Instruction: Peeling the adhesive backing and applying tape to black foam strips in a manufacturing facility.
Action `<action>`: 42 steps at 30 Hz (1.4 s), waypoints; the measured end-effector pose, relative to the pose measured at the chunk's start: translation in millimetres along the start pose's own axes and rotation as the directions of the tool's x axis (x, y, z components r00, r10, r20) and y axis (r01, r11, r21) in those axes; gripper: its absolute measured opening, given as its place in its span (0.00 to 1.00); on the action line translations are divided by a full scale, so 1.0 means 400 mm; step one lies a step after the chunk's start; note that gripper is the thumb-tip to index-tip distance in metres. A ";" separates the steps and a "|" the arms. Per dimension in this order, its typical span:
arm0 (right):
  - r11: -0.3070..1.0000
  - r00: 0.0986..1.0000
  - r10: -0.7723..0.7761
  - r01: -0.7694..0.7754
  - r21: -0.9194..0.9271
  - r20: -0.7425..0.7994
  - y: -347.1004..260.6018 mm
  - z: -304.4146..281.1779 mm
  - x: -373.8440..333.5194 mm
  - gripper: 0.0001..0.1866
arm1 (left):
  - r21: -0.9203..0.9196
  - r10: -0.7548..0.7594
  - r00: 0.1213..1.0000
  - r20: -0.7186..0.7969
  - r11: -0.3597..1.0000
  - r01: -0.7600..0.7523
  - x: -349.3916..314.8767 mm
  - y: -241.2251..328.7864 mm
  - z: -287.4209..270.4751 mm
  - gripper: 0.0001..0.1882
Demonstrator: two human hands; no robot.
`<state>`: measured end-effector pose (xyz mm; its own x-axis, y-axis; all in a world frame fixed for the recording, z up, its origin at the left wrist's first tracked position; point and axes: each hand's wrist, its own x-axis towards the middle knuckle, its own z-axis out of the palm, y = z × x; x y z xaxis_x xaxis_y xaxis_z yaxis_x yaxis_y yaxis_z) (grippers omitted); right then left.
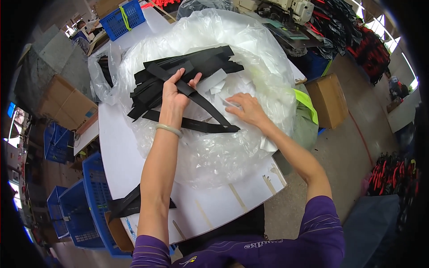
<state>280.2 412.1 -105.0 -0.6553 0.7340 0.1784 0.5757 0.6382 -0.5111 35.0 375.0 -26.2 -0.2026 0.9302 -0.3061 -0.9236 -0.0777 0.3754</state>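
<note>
My left hand [176, 89] is closed around a folded black fabric strip [208, 109], whose loop hangs down to the right. Beneath and behind it lies a pile of black strips [192, 62], fanned out on a large clear plastic bag [196, 156]. My right hand [248, 109] is at the bag's inner right, with thumb and fingers pinched on a small white piece [225, 102]. Loose white pieces [214, 82] lie between the pile and that hand. What the left palm covers is hidden.
The bag covers much of a white table [118, 152]. More black strips [127, 203] lie at its near left edge, beside stacked blue crates [96, 196]. Cardboard boxes [328, 100] stand right and left. A sewing machine [299, 11] is at the back right.
</note>
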 end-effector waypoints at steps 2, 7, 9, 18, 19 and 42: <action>0.981 0.954 -0.183 0.192 0.015 -0.238 0.017 -0.019 0.044 0.24 | 0.029 0.003 1.000 0.002 1.000 -0.003 0.001 -0.007 0.010 0.13; 0.993 0.971 -0.107 0.092 -0.080 -0.216 -0.053 0.071 0.126 0.25 | 0.141 -0.072 0.997 -0.024 0.987 0.075 0.002 -0.014 0.033 0.13; 0.985 0.980 -0.071 0.039 -0.171 -0.184 -0.090 0.109 0.094 0.26 | 0.217 -0.114 0.993 -0.014 0.970 0.114 -0.003 -0.008 0.011 0.13; 0.960 0.970 -0.217 0.191 0.205 0.110 -0.154 -0.055 -0.114 0.27 | 0.257 -0.109 0.994 0.019 0.961 0.101 -0.184 -0.010 -0.067 0.17; 0.930 0.979 -0.146 0.086 0.358 0.142 -0.174 -0.089 -0.110 0.27 | 0.247 -0.097 0.995 0.013 0.965 0.091 -0.213 -0.015 -0.075 0.17; 0.942 0.945 0.179 -0.084 0.326 -0.273 -0.328 0.024 -0.187 0.13 | 0.159 0.401 0.906 -0.138 0.911 -0.380 -0.596 -0.153 -0.245 0.20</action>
<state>248.9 271.0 -59.4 -0.3828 0.8712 0.3073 0.4376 0.4639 -0.7702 108.0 123.0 -62.0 -0.5988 0.7619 -0.2470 -0.7132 -0.3668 0.5973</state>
